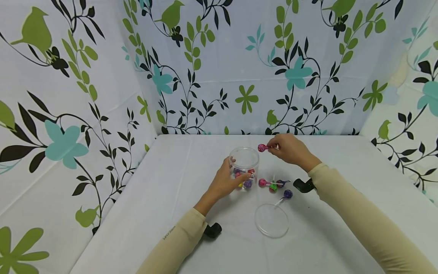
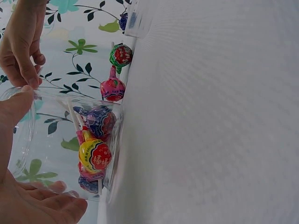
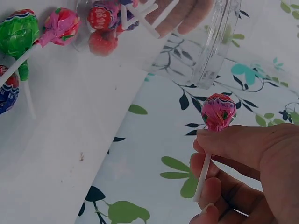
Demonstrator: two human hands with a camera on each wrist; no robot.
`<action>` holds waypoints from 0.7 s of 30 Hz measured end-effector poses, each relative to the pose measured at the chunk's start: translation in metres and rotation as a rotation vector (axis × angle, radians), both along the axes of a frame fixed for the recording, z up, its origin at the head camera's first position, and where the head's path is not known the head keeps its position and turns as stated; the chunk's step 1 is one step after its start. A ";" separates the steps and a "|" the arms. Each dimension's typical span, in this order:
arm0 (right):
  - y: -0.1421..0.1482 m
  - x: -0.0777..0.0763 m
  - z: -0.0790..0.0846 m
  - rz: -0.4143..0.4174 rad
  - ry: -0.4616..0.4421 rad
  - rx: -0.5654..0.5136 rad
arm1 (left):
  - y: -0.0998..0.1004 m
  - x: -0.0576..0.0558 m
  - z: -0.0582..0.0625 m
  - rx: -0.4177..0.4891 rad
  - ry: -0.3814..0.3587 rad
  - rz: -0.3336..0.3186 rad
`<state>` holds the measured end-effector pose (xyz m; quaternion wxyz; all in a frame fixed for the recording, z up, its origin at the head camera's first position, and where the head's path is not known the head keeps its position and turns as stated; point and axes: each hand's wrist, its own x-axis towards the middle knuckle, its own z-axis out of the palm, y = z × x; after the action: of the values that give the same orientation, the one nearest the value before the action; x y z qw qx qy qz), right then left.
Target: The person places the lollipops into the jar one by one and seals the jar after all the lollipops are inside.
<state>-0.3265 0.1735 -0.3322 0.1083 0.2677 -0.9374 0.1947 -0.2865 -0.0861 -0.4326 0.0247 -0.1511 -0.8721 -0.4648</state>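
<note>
My left hand [image 1: 228, 177] grips a clear plastic jar [image 1: 244, 160] around its side, thumb on one side and fingers on the other. The jar stands upright and uncovered, with several wrapped lollipops at its bottom, among them a yellow lollipop [image 2: 95, 153] and a blue one [image 2: 99, 120]. Just right of the rim, my right hand [image 1: 291, 150] pinches a pink lollipop [image 3: 217, 112] by its white stick, below the wrapped head. Beside the jar lie a pink lollipop [image 1: 263, 182], a green lollipop [image 1: 272, 188] and a dark blue one [image 1: 280, 183], close together.
A round clear lid [image 1: 271, 220] lies on the white tabletop [image 1: 191, 163] nearer to me. One purple lollipop [image 1: 288, 194] rests with its stick at the lid's edge. A patterned curtain [image 1: 212, 76] hangs behind the table and along its sides.
</note>
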 end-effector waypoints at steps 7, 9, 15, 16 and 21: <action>-0.010 0.003 0.008 0.024 0.000 0.002 | 0.000 0.000 0.001 0.003 -0.003 0.003; -0.013 0.003 0.008 0.032 0.000 0.001 | 0.000 0.000 0.001 0.005 -0.004 0.001; -0.023 0.002 0.010 0.047 -0.002 0.013 | 0.000 0.001 0.002 0.001 -0.015 0.002; -0.024 0.003 0.011 0.049 -0.001 0.017 | 0.000 0.001 0.002 0.000 -0.016 0.003; -0.032 0.004 0.013 0.069 0.015 0.029 | -0.001 0.001 0.003 0.004 -0.013 0.000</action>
<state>-0.3227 0.1420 -0.3191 0.1047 0.3029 -0.9295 0.1827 -0.2854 -0.0867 -0.4294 0.0191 -0.1482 -0.8711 -0.4677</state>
